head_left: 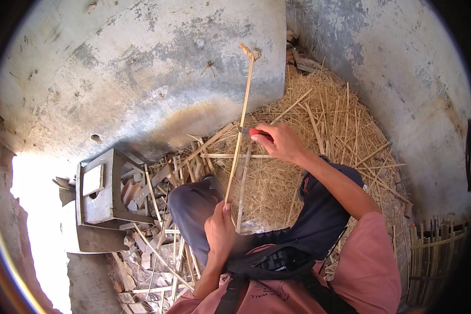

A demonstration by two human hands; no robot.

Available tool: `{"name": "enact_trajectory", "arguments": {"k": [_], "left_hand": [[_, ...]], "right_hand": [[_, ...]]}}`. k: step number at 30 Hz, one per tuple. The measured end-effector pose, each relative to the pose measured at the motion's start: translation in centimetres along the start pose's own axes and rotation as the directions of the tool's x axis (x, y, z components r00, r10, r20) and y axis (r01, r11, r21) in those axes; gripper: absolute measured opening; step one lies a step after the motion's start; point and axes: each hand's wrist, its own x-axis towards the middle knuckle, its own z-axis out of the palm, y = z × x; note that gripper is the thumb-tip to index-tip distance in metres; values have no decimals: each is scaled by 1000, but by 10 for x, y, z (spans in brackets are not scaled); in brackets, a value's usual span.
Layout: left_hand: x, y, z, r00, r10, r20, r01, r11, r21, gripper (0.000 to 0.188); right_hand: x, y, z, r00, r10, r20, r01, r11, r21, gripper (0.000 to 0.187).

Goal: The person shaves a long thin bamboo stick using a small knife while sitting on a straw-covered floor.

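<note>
A long, thin bamboo strip [247, 89] runs up from my left hand [220, 230], whose fingers are closed round its lower end. Its far end meets a small wooden peg [247, 51] at the wall; whether the two are joined I cannot tell. My right hand [283, 143] grips a red-handled knife [255, 132], with the blade lying against the strip about midway along. Beneath, a second pale strip [244, 183] slants between my legs, held by neither hand.
Straw-like shavings [277, 183] and loose strips cover the floor ahead and to the right. A grey wooden box [97, 204] stands at left beside rubble [141, 256]. Worn walls [167, 63] close in the far side and right. Upright slats [434, 256] stand at lower right.
</note>
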Motion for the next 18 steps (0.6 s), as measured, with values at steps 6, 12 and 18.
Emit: {"name": "enact_trajectory", "arguments": {"k": [6,12,18], "left_hand": [[-17,-4,-9,997,-56,57,54,998,40,25],[-34,-8,-20,993,-70,90,65,996,63,26],[-48,-12,-29,996,-40,86,37,999,40,24]], "right_hand": [[17,26,-15,993,119,3,-119,992,-31,40],[24,43,-30,988,135,-72,-139,988,-60,40],[32,61,-50,969,228,-93,-235,969,-77,41]]}}
